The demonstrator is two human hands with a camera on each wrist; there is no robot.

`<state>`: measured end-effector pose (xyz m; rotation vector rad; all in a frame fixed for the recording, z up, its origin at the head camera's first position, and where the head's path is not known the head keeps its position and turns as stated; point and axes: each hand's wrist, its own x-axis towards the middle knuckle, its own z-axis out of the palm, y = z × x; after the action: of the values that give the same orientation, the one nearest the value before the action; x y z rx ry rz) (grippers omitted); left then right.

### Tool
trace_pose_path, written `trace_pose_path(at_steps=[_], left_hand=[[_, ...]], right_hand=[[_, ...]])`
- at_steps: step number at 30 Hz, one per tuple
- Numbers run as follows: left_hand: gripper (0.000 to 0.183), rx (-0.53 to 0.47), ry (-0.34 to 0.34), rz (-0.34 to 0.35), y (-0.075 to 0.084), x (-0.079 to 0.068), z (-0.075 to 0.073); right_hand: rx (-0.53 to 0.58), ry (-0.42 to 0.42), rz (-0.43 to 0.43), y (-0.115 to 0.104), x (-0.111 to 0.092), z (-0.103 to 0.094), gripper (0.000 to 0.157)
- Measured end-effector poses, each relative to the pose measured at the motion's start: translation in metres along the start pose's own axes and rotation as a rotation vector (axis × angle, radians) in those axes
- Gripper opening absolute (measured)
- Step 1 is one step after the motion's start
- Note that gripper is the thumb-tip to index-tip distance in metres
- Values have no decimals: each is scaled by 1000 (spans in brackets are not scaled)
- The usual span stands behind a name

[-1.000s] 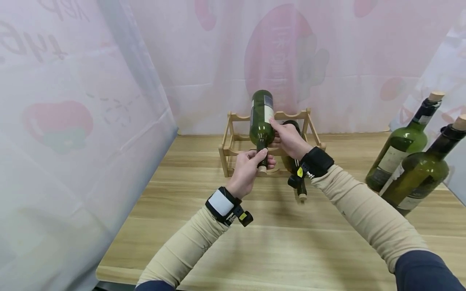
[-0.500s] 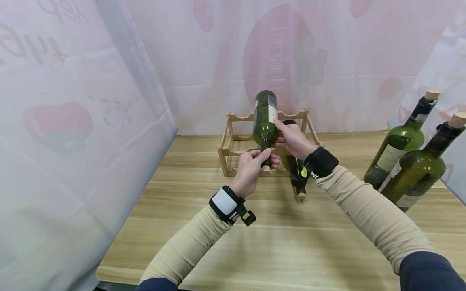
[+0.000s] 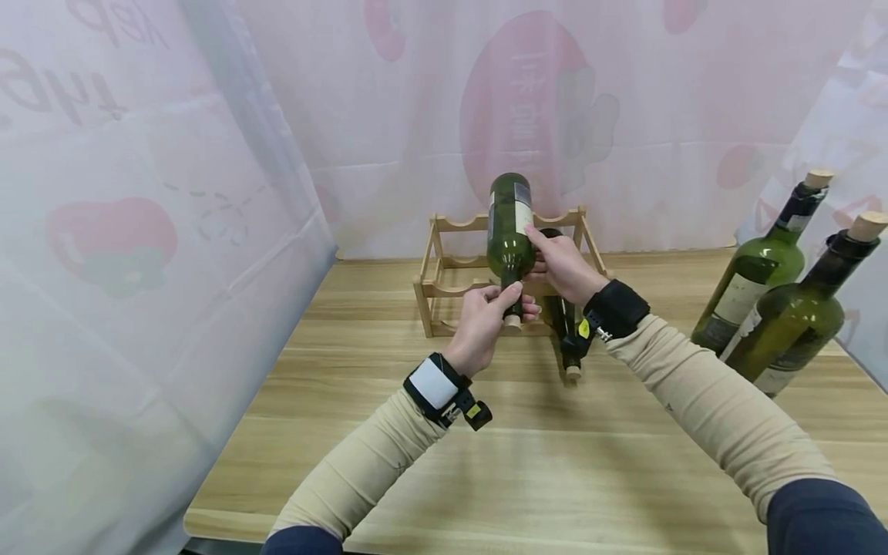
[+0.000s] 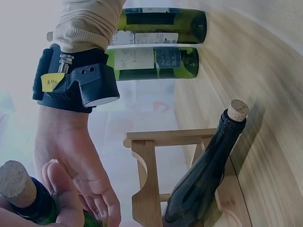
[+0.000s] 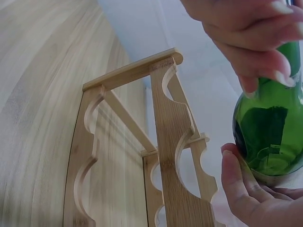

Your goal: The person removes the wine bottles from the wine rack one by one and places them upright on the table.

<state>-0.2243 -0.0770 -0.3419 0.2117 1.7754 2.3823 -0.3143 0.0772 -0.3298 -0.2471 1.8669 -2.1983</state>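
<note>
Over the rack (image 3: 435,290) at mid-frame, pinching by the neck in the curled left grip (image 3: 480,324), and cupping by the body between thumb and fingers of the right grip (image 3: 565,268), a bottle (image 3: 505,235) likely slick, rigid and breakable, best held at both places.

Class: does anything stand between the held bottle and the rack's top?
Only the right hand, partly under the held bottle; nothing else visible blocks the way to the rack. The racked bottle lies lower.

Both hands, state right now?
Left hand: closed, holding the corked green glass wine bottle by its neck.
Right hand: closed, holding the same bottle by its body.
</note>
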Motion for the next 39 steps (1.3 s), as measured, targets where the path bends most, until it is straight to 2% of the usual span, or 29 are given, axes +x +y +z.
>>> trace_pose_path(at_steps=[6,12,19,28,32,39], left_hand=[[28,6,-15,1,0,0,3],[35,1,-28,-11,-2,-1,6],[28,26,-35,-12,-3,-2,9],[29,31,-42,-19,-4,0,15],[29,25,-43,-24,-5,1,18],[30,42,-46,-34,-6,1,22]], right_hand=[[-8,-6,15,-2,-3,-4,59],[-64,-8,25,-1,-7,-8,67],[-91,21,27,-2,-8,-11,66],[-107,25,4,-2,-13,-17,65],[-97,28,6,-3,-15,-20,67],[-68,7,-1,-4,-19,-25,61]])
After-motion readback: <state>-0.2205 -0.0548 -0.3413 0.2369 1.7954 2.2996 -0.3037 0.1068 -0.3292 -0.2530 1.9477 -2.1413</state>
